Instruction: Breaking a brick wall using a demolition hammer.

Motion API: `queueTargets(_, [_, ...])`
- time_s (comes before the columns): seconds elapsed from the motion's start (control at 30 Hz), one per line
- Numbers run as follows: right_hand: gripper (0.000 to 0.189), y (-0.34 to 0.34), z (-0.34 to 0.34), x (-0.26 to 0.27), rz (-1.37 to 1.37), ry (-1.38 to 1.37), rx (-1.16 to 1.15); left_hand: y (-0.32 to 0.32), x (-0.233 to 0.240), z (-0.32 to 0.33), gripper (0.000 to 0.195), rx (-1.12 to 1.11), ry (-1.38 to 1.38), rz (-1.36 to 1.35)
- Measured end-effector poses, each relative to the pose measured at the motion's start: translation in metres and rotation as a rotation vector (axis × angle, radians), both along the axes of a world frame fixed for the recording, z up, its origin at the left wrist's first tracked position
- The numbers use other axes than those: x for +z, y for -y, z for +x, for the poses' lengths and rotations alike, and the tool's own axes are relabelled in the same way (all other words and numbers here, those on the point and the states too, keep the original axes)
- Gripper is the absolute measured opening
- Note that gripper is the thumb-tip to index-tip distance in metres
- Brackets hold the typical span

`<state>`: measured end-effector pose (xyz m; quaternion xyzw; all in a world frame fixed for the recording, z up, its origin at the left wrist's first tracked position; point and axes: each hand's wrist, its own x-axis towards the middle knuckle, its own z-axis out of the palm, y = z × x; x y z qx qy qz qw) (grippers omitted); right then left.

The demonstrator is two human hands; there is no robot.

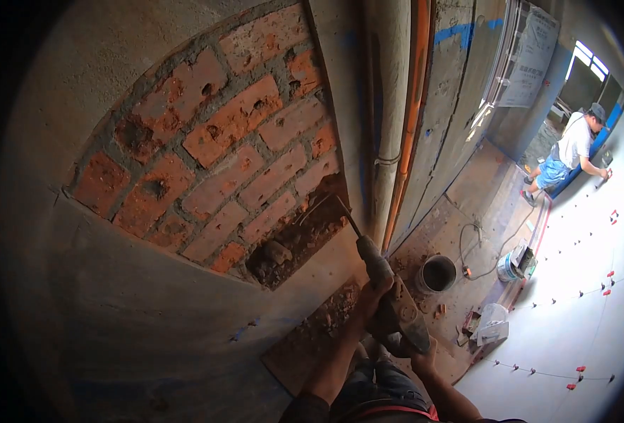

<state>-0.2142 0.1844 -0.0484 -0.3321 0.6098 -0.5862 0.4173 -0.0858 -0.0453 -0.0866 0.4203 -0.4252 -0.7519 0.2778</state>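
Note:
A demolition hammer (404,312) with a long thin steel chisel bit (349,215) slants up and left in front of me. My left hand (375,296) is wrapped around the front of its body, and my right hand (423,357) is on the rear grip, partly hidden by the casing. The bit's tip lies at the right end of a dark recess (304,232) in the exposed brick wall (227,153). Broken rubble and a loose grey chunk (277,253) sit in the recess. Grey cement render (148,296) surrounds the red bricks.
A pale vertical pipe (391,106) and an orange pipe (415,116) run beside the brickwork. Brick debris (338,306) covers a board by my feet. Behind stand a bucket (436,274), a filled pail (510,264) and a cable (494,272). Another person (571,145) works at the white tiled wall (571,296).

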Motion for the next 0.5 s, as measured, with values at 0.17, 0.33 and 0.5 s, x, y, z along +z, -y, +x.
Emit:
queueTargets(0.17, [0.009,0.015,0.012,0.063,0.014,0.024,-0.052,0.02,0.074,-0.013,0.063,-0.046,-0.176,0.1])
queueTargets(0.33, [0.015,0.039,0.042,0.14,0.041,0.037,-0.033,0.052,0.1,0.015,0.066,-0.292,-0.268,0.083])
queueTargets(0.5, [0.021,0.052,0.072,0.168,0.084,-0.022,-0.016,0.063,0.108,0.031,0.072,-0.322,-0.218,0.094])
